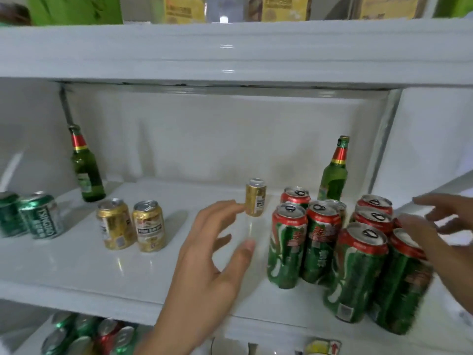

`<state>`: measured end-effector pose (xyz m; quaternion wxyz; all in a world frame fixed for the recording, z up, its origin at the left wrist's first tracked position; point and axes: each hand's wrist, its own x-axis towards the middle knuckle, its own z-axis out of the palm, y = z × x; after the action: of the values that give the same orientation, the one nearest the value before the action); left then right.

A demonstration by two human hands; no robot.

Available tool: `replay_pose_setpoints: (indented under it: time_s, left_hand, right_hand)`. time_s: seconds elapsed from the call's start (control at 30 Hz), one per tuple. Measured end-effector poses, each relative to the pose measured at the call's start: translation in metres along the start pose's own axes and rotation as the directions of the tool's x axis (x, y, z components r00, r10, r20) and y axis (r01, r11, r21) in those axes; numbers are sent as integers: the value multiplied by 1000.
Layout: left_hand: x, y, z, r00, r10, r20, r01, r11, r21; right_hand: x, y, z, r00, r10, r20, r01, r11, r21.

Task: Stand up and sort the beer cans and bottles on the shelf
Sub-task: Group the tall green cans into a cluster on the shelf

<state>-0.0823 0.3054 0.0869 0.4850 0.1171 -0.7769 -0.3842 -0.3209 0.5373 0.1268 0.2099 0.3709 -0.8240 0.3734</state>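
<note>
White glossy shelving unit, seen from the front.

The middle white board (76,265) is shiny and reflects light; behind it stands a plain white back panel (217,139). A thick white upper board (230,52) carries blurred yellow packages (184,8) and a green object (74,8) at far left.

Short cans (130,226) left on shelf (76,267), tall cans (332,242) clustered right, bottles (334,172) behind, perhaps upright.
</note>
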Motion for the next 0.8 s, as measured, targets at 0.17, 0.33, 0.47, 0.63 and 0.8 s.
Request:
replay_pose_setpoints:
  time_s: [0.17, 0.33, 0.47, 0.63, 0.8]
  left_hand:
    - [45, -51, -62, 989, -51, 137, 48, 998, 30]
    - [92, -84, -71, 964, -27, 265, 20, 999, 31]
    - [128, -94, -51, 891, -43, 452, 39, 999, 18]
    - [178, -111, -9, 866, -25, 499, -30, 994, 103]
    - [225, -138, 45, 803, -113, 585, -84, 950, 300]
  right_hand:
    - [36, -59, 17, 990, -104, -91, 97, 993, -71]
    - [92, -86, 32, 972, -106, 210, 174, 925, -338]
    - [134, -79, 47, 853, 82, 515, 163, 896, -412]
    - [177, -55, 81, 696, 290, 657, 146, 839, -525]
    - [208, -29, 115, 530, 423, 735, 202, 778, -594]
